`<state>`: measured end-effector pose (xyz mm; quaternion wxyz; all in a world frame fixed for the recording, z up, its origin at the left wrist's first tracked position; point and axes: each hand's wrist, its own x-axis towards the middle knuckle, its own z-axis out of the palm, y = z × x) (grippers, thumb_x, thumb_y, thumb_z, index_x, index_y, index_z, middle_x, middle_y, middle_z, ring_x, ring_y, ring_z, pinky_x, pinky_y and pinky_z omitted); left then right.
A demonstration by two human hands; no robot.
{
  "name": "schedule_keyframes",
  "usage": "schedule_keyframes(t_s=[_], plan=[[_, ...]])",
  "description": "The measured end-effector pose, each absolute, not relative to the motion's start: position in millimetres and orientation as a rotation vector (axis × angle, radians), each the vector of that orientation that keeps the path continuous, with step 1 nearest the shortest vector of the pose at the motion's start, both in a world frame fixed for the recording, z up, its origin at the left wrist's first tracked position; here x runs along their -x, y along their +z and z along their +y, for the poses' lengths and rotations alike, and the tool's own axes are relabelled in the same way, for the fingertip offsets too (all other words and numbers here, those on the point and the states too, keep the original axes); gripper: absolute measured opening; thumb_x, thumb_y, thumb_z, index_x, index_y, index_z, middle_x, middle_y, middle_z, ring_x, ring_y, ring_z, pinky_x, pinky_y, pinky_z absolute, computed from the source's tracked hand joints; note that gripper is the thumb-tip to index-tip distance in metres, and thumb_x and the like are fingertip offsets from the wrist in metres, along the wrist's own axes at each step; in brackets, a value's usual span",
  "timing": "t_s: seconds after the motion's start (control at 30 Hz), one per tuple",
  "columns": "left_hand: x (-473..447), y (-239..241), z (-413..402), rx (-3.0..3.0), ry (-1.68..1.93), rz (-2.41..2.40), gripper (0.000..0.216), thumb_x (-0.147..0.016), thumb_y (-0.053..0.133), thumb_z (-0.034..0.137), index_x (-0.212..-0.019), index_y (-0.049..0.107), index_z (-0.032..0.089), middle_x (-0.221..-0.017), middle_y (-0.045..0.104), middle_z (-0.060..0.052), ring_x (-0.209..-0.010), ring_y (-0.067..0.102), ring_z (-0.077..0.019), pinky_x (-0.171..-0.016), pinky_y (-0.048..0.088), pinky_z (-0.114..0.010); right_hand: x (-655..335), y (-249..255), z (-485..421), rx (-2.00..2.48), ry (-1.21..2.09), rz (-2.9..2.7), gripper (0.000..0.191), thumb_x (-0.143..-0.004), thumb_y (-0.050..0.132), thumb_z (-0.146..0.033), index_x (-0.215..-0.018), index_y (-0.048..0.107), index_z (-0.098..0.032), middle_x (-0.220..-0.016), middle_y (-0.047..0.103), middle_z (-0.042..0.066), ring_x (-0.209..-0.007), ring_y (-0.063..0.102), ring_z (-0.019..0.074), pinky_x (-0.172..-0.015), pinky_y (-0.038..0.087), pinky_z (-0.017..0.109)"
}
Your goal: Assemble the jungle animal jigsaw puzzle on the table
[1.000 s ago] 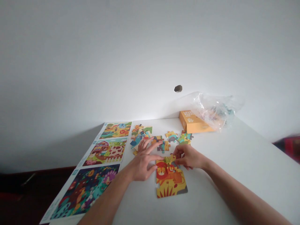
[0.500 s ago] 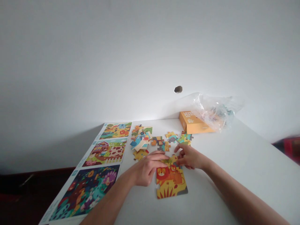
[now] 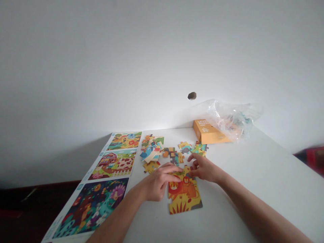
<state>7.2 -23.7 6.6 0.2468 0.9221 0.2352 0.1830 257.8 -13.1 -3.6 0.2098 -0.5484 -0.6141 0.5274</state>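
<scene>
A partly joined lion puzzle (image 3: 184,197), orange and yellow, lies on the white table (image 3: 253,175) in front of me. My left hand (image 3: 158,182) rests at its upper left corner, fingers stretched flat over the top edge. At the upper right corner my right hand (image 3: 204,168) has its fingertips pressed on a yellow-green piece (image 3: 184,171) that sits along the puzzle's top edge. Loose pieces (image 3: 153,150) lie scattered just beyond both hands.
A sheet of three picture cards (image 3: 111,168) runs down the table's left side. An orange box (image 3: 209,132) and a clear plastic bag (image 3: 234,118) stand at the back right. A white wall is behind the table, whose left edge drops to a dark floor.
My left hand pulled back from the loose pieces to the puzzle's top left corner. My right hand shifted slightly up along the top piece.
</scene>
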Motion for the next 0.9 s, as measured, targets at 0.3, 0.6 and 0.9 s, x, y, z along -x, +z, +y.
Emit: schedule_keyframes(t_s=[0.3, 0.6, 0.9], plan=[[-8, 6, -22, -2.511, 0.508, 0.595, 0.057, -0.069, 0.047, 0.0, -0.115, 0.07, 0.024, -0.13, 0.062, -0.006, -0.12, 0.054, -0.0242, -0.107, 0.043, -0.041, -257, -1, -16, 1.496, 1.296, -1.926, 0.043, -0.07, 0.07, -0.017, -0.106, 0.048, -0.02, -0.055, 0.046, -0.011, -0.052, 0.043, 0.0091, -0.051, 0.031, 0.02], [-9, 9, -23, -2.533, 0.494, 0.59, 0.057, -0.068, 0.046, 0.0, -0.115, 0.07, 0.023, -0.126, 0.064, -0.006, -0.116, 0.055, -0.0235, -0.105, 0.044, -0.041, -252, 3, -18, 1.528, 1.079, -2.14, 0.043, -0.071, 0.068, -0.016, -0.112, 0.053, -0.02, -0.054, 0.047, -0.011, -0.05, 0.044, 0.0095, -0.05, 0.028, 0.02], [-9, 8, -23, -2.539, 0.535, 0.58, 0.05, -0.074, 0.044, 0.002, -0.112, 0.07, 0.021, -0.114, 0.067, -0.008, -0.109, 0.059, -0.0228, -0.098, 0.048, -0.038, -247, 9, -26, 1.206, 0.815, -2.388, 0.022, -0.082, 0.06, -0.021, -0.1, 0.072, -0.024, -0.06, 0.059, -0.004, -0.052, 0.048, 0.0099, -0.056, 0.032, 0.021]])
